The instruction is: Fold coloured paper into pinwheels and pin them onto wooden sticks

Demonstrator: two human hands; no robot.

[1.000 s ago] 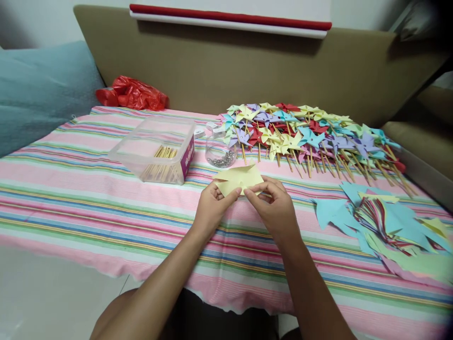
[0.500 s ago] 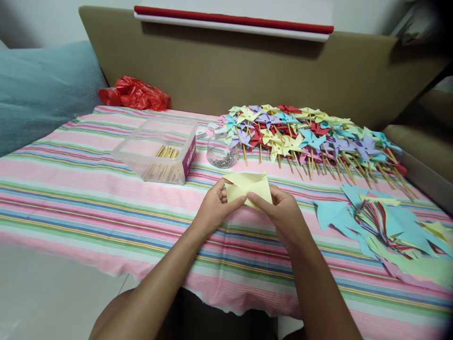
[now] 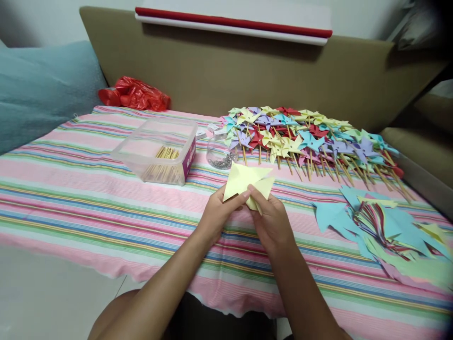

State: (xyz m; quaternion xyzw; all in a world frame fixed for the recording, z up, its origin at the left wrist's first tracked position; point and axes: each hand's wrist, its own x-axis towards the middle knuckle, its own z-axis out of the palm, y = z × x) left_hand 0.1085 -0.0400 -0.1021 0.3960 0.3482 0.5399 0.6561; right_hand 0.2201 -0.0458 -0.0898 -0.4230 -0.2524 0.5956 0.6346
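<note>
A pale yellow sheet of paper [image 3: 242, 178], slit in from its corners, is held above the striped cloth between both hands. My left hand [image 3: 219, 210] is closed on its lower left side, the thumb reaching to the middle. With thumb on top, my right hand [image 3: 271, 217] pinches the paper near its centre and lower right flap. The fingers beneath the sheet are mostly hidden. Just beyond the paper stands a clear round tub [image 3: 221, 153] with small silvery pieces in it.
A clear plastic box [image 3: 129, 158] of thin wooden sticks stands left. Many paper pinwheels [image 3: 311, 140] on sticks lie at the back right. Cut coloured paper [image 3: 329, 215] is piled at right. A red plastic bag [image 3: 141, 94] lies at the back left, by the brown backrest [image 3: 212, 71].
The yellow paper has been turned in the hands, and its slit corners now point differently. My right hand has shifted slightly left and tilted; the left hand has moved little.
</note>
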